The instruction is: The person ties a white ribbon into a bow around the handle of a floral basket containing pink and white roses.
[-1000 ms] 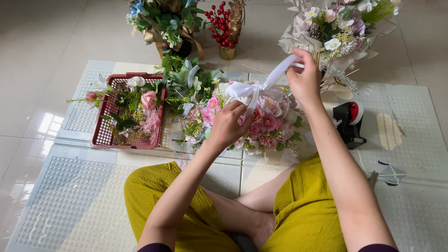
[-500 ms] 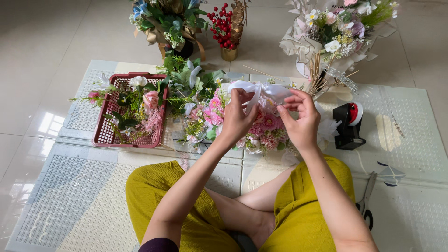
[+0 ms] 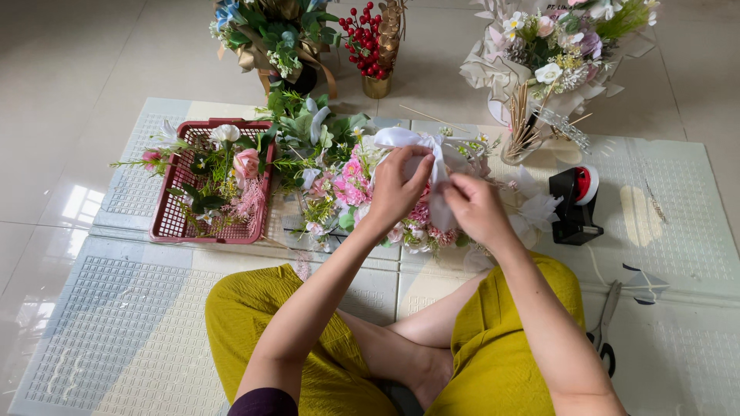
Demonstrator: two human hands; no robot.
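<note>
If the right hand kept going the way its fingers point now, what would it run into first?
The right hand points up and left at the white ribbon it is pinching; just beyond, likely the left hand, then the pink flower bunch. Depth is unclear.

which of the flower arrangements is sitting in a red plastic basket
The loose flowers at the far left lie in the red basket. The pink bunch under both hands lies on the mat; the others stand upright behind.

The ribbon (image 3: 432, 166) looked like smooth white satin cloth; the basket (image 3: 173, 227) was red latticed plastic, the floor (image 3: 69, 92) glossy tile, the mat (image 3: 116, 323) matt embossed foam.
</note>
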